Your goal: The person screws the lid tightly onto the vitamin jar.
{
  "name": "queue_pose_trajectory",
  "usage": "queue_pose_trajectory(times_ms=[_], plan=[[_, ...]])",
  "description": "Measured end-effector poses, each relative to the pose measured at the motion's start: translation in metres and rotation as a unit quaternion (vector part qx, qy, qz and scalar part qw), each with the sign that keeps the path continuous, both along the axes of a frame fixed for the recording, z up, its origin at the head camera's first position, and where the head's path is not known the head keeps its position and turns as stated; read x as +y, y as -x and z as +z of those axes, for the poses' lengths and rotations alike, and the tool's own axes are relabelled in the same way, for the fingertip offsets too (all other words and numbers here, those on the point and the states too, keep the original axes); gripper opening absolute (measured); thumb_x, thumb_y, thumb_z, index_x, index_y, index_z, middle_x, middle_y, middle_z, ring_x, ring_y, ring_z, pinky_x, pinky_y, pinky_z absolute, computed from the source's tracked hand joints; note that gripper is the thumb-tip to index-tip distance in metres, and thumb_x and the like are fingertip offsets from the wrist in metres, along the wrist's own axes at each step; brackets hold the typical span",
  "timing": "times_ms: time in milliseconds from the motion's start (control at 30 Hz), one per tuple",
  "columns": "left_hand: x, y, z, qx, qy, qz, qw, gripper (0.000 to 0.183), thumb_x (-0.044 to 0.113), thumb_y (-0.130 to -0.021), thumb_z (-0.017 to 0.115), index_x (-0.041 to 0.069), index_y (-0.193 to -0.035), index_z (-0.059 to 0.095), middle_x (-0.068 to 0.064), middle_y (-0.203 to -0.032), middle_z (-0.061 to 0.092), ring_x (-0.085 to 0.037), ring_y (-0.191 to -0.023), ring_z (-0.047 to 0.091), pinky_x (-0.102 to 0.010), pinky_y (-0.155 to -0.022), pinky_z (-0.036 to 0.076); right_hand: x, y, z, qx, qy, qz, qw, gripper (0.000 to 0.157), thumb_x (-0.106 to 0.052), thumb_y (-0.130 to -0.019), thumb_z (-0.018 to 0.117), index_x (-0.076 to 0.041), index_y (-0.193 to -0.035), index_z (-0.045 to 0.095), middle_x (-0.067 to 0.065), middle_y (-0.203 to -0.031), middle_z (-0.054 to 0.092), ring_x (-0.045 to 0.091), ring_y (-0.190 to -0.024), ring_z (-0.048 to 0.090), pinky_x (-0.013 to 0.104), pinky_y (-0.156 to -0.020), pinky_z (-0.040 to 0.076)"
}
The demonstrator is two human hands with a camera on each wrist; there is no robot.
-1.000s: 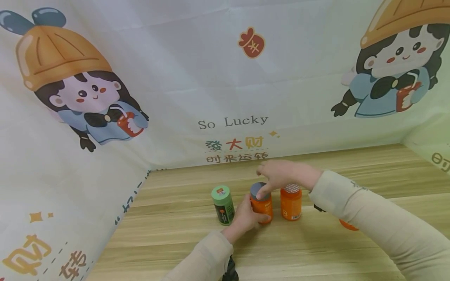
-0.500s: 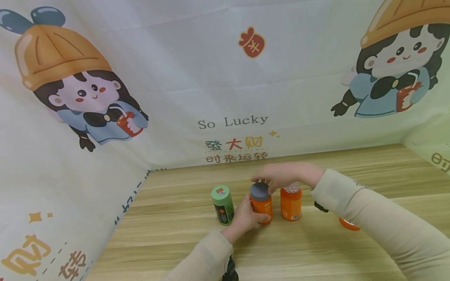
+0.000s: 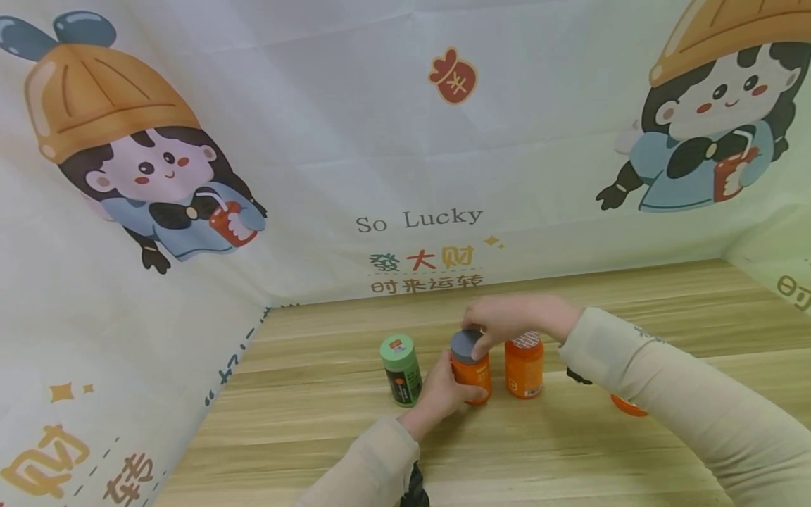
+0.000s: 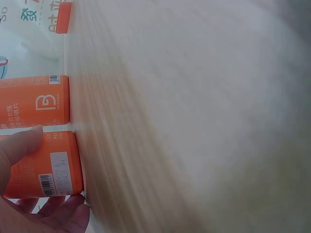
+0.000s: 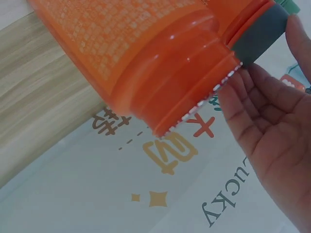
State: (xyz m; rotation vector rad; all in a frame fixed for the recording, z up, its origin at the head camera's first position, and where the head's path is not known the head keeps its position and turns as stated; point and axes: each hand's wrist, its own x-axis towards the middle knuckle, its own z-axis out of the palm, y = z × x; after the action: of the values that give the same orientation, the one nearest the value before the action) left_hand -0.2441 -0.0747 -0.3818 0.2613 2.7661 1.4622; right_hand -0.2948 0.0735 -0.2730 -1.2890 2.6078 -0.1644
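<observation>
An orange bottle [image 3: 474,377] with a dark grey lid [image 3: 465,346] stands upright on the table. My left hand [image 3: 438,396] grips its body low down, the thumb on one side and the fingers round the other in the left wrist view. From above, my right hand [image 3: 500,320] pinches the grey lid between thumb and fingers. Just to the right stands a second orange bottle [image 3: 524,370] without a lid, its mouth covered by a white patterned seal. In the right wrist view this lidless bottle [image 5: 141,58] fills the foreground, partly hiding the gripped one.
A green bottle [image 3: 402,372] stands left of my left hand. Farther right, an orange object [image 3: 629,406] is mostly hidden behind my right sleeve [image 3: 684,401]. A printed cloth [image 3: 538,176] rises behind the wooden table [image 3: 279,408].
My right hand's fingers have loosened and shifted round the grey lid, then closed on it again. The left hand and the bottles have stayed in place.
</observation>
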Motion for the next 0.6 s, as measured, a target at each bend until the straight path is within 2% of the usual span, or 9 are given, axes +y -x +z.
queue_pose_trajectory(times_ms=[333,600], plan=[[0.0002,-0.0013,-0.0002,0.002,-0.013,0.0,0.9999,0.058,0.005,-0.066,0.08,-0.001,-0.113,0.046,-0.015,-0.108,0.06,-0.028,-0.099,0.057,-0.041,-0.088,0.046,-0.0044,-0.001,-0.0039,0.027,-0.02,-0.048,0.998,0.038,-0.043,-0.08,0.066,-0.007,-0.082,0.056,0.0,-0.078,0.049,0.013,-0.068,0.043,0.023,-0.06,0.037],[0.0002,0.0003,-0.0022,-0.002,-0.004,0.004,1.0,0.059,0.008,-0.067,0.08,0.0,-0.114,0.046,-0.013,-0.109,0.06,-0.025,-0.099,0.057,-0.039,-0.087,0.047,-0.0055,-0.0029,-0.0054,0.048,-0.032,-0.071,0.996,0.045,-0.05,-0.077,0.066,-0.007,-0.087,0.058,0.0,-0.081,0.053,0.014,-0.069,0.046,0.024,-0.061,0.041]])
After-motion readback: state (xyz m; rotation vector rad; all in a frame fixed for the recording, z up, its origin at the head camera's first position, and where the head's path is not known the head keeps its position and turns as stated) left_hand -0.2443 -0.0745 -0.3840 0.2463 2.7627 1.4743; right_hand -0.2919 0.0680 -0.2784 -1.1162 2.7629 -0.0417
